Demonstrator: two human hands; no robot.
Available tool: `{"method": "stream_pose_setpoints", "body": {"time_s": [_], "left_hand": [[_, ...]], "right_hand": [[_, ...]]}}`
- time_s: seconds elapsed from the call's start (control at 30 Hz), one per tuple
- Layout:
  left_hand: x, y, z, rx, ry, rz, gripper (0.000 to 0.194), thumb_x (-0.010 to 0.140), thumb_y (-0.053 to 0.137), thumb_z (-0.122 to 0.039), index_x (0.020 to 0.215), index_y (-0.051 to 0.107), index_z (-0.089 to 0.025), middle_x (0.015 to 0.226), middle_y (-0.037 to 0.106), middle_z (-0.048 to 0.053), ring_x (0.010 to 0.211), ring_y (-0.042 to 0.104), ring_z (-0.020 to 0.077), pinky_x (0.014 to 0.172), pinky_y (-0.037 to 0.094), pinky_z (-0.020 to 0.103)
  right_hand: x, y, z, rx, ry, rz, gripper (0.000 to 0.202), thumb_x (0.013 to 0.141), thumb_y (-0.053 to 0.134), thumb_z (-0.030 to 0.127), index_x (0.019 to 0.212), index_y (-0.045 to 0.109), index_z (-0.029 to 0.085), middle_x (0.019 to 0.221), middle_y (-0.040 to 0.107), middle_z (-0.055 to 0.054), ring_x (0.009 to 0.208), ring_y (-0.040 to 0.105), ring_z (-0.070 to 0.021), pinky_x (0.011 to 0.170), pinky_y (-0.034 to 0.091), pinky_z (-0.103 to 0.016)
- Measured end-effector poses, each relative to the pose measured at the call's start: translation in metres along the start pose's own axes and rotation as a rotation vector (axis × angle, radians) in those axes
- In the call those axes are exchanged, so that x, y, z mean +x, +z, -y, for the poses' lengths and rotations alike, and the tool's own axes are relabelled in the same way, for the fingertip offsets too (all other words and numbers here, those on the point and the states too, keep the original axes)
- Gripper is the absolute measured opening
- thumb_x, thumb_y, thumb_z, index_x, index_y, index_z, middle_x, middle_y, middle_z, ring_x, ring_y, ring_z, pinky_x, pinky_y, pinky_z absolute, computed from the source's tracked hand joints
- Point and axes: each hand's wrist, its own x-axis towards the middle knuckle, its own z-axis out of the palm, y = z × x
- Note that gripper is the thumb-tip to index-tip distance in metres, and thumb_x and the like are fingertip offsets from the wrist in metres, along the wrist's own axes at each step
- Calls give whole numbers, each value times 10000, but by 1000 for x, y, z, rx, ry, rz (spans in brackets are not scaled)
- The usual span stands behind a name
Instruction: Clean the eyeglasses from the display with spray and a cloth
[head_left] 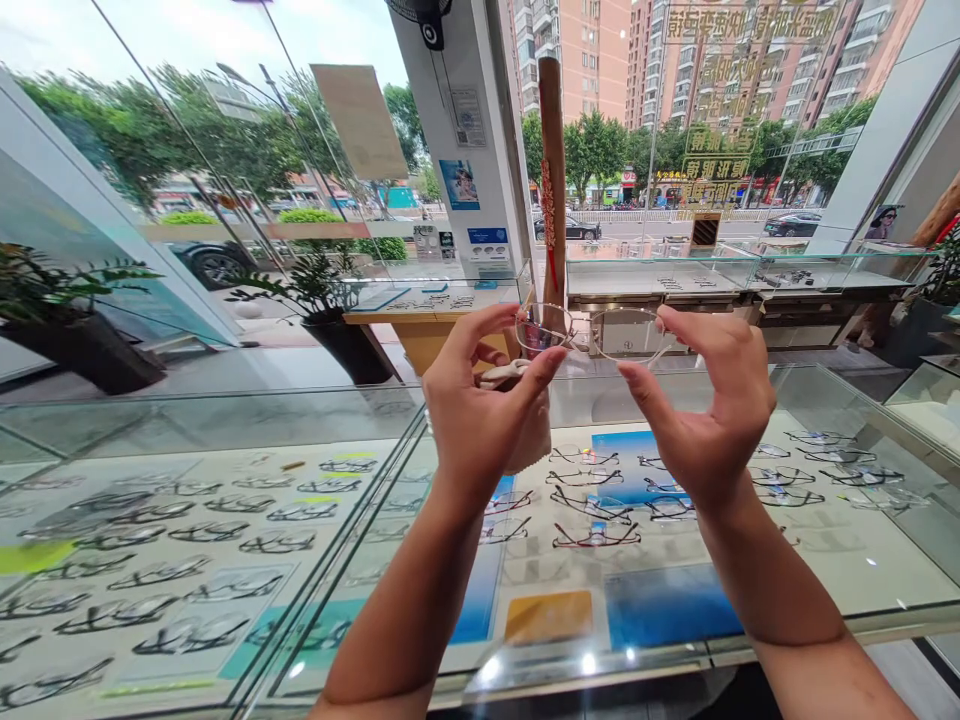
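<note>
A pair of thin metal-framed eyeglasses (630,356) is held up at chest height above the glass counter. My left hand (484,390) pinches the left lens rim between thumb and forefinger. A pale cleaning cloth (531,436) is tucked in the same hand and hangs below its palm. On the other side, my right hand (709,400) grips the right end of the frame with the forefinger at its upper corner, the thumb lower down and a little apart from the rim. The lenses look clear, with the background showing through them.
Below my forearms stands a glass display case (420,400) with rows of eyeglasses (596,535) inside. Blue cards (671,605) and an orange card (549,617) lie among them. Beyond are a wooden post (552,190), a potted plant (349,345) and another display counter (675,275) by the windows.
</note>
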Motion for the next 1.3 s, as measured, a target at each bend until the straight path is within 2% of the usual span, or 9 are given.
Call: {"method": "stream_pose_setpoints", "body": {"time_s": [0.23, 0.37, 0.57, 0.7, 0.83, 1.0, 1.1, 1.3], "left_hand": [[-1, 0, -3, 91, 129, -172, 469, 797, 916, -431, 1200, 716, -296, 1147, 753, 52, 790, 647, 169, 686, 545, 350], [-3, -2, -3, 172, 208, -250, 524, 771, 935, -443, 1226, 705, -320, 1168, 752, 66, 876, 690, 218, 672, 557, 376], [-4, -2, -5, 190, 275, -287, 549, 768, 940, -443, 1246, 698, -324, 1146, 747, 68, 933, 717, 241, 652, 568, 371], [-4, 0, -5, 161, 234, -310, 529, 770, 932, -478, 1222, 703, -325, 1150, 745, 61, 838, 697, 211, 608, 549, 360], [-3, 4, -3, 126, 204, -334, 491, 799, 912, -472, 1218, 704, -321, 1175, 747, 50, 718, 639, 165, 582, 512, 358], [-2, 8, 1, -5, 241, -367, 510, 757, 956, -394, 1208, 733, -314, 1184, 743, 32, 738, 629, 151, 591, 493, 335], [-1, 7, 1, -79, 191, -336, 530, 710, 987, -363, 1180, 750, -311, 1108, 735, 14, 712, 610, 134, 589, 505, 312], [0, 3, -5, -187, 55, -214, 451, 725, 980, -366, 1120, 767, -327, 1057, 705, 10, 854, 683, 148, 603, 558, 265]], "right_hand": [[2, 3, 2, -31, 57, -1, 323, 927, 769, 358, 1243, 708, 337, 1200, 759, -46, 1160, 700, -310, 1015, 572, -547], [3, 4, 3, 59, 145, 20, 290, 949, 738, 343, 1236, 725, 307, 1198, 768, -53, 1097, 717, -275, 966, 603, -508], [3, 6, -4, 203, 282, 16, 238, 961, 731, 341, 1188, 767, 276, 1145, 796, -45, 1013, 731, -232, 927, 603, -471], [1, 7, -4, 286, 323, -9, 212, 974, 724, 350, 1161, 785, 272, 1130, 814, -53, 1001, 750, -226, 899, 607, -449], [0, 7, -2, 311, 267, -56, 187, 997, 690, 299, 1156, 788, 294, 1133, 812, -41, 1063, 757, -230, 975, 609, -462], [1, 7, 0, 355, 274, -87, 169, 988, 706, 280, 1131, 797, 295, 1126, 818, -26, 1098, 761, -224, 1005, 612, -453], [2, 8, -1, 376, 296, -100, 151, 978, 724, 289, 1106, 803, 295, 1090, 821, -15, 1037, 766, -206, 963, 617, -422], [2, 8, -3, 379, 341, -77, 165, 976, 724, 322, 1115, 806, 287, 1077, 805, -22, 1005, 755, -202, 923, 611, -410]]}}
